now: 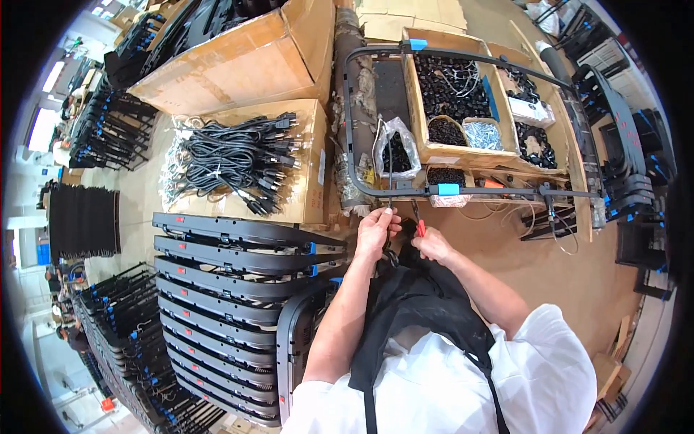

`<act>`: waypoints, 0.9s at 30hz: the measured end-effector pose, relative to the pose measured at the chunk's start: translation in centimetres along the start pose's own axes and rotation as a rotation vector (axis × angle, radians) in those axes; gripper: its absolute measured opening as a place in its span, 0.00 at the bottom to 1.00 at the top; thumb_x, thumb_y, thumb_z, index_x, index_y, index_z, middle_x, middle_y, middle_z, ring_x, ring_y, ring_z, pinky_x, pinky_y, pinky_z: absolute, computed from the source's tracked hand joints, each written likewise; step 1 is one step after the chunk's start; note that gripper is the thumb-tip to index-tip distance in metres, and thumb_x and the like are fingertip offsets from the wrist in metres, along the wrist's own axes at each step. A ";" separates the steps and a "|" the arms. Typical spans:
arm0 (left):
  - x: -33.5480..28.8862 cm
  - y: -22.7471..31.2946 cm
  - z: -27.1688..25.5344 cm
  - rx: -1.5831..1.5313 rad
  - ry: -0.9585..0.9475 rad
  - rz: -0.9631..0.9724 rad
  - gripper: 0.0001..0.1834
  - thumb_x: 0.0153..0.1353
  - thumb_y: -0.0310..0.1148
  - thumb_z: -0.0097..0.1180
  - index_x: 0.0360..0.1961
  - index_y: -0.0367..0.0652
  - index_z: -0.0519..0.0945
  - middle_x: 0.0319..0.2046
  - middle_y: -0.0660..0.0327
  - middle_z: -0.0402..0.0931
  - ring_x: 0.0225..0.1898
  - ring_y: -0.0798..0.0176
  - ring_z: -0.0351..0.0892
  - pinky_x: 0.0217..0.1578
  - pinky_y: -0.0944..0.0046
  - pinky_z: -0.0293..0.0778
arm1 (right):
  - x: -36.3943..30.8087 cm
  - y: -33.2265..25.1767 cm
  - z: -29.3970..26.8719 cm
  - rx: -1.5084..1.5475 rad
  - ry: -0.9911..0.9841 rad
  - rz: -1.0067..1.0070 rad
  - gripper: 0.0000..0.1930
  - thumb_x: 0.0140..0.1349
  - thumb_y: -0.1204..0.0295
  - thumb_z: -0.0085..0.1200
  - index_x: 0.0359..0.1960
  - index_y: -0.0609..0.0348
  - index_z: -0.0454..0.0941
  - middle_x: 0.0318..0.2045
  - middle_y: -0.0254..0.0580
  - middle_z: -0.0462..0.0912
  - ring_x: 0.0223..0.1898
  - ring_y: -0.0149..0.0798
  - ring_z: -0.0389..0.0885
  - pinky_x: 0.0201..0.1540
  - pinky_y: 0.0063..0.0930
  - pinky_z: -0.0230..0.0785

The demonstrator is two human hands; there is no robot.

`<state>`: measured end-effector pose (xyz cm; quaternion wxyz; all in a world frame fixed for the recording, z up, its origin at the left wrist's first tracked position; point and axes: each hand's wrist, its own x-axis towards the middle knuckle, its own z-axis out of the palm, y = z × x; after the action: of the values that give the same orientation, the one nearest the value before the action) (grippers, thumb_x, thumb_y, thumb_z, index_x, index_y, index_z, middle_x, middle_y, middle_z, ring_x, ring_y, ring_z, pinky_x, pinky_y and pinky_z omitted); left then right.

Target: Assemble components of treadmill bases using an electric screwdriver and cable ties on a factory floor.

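Observation:
A black tubular metal frame [354, 123] with blue tape on its bars lies over the bench in front of me. At its near bar, my left hand [374, 233] pinches a thin black cable [391, 170] that runs up across the bar toward a clear plastic bag [397, 148] of small black parts. To the right of it, just below the same bar, my right hand [432, 244] is closed round a red-handled hand tool [421, 228]. The tool's dark tip points up toward the frame; its exact kind is unclear. Dark cable loops hang below my left hand.
A wooden tray [470, 153] holds black fittings and silver screws. Left of the bench, bundled black power cords [228, 159] lie on a cardboard box [311, 166]. Black slatted panels [217, 253] are stacked at my left. An open carton [238, 61] stands behind the cords.

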<state>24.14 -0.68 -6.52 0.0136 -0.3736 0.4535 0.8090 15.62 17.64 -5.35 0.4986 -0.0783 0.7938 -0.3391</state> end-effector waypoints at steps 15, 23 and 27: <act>0.7 1.0 1.6 0.173 -0.003 0.032 0.14 0.76 0.41 0.57 0.48 0.41 0.83 0.36 0.64 0.85 0.32 0.69 0.83 0.34 0.67 0.79 | -3.6 -1.4 1.0 -0.328 0.197 -0.311 0.39 0.64 0.74 0.50 0.77 0.68 0.52 0.65 0.75 0.72 0.63 0.68 0.77 0.65 0.53 0.71; 0.4 1.2 2.7 0.214 0.085 0.065 0.14 0.78 0.38 0.54 0.45 0.38 0.84 0.33 0.64 0.84 0.30 0.70 0.80 0.33 0.67 0.78 | -4.7 -3.4 -0.5 -0.318 0.061 -0.264 0.42 0.63 0.74 0.51 0.79 0.67 0.47 0.62 0.84 0.70 0.62 0.72 0.76 0.66 0.55 0.70; 0.7 0.4 3.0 0.184 0.101 0.085 0.13 0.79 0.37 0.53 0.48 0.37 0.83 0.34 0.63 0.84 0.30 0.69 0.80 0.34 0.66 0.79 | -4.5 -3.7 -1.6 -0.382 0.034 -0.288 0.43 0.63 0.74 0.51 0.79 0.66 0.47 0.62 0.83 0.70 0.61 0.74 0.75 0.65 0.58 0.70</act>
<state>21.73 1.13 -5.71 -0.0093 -0.3916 0.5412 0.7441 15.72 17.66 0.70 0.4077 -0.2778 0.8326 -0.2516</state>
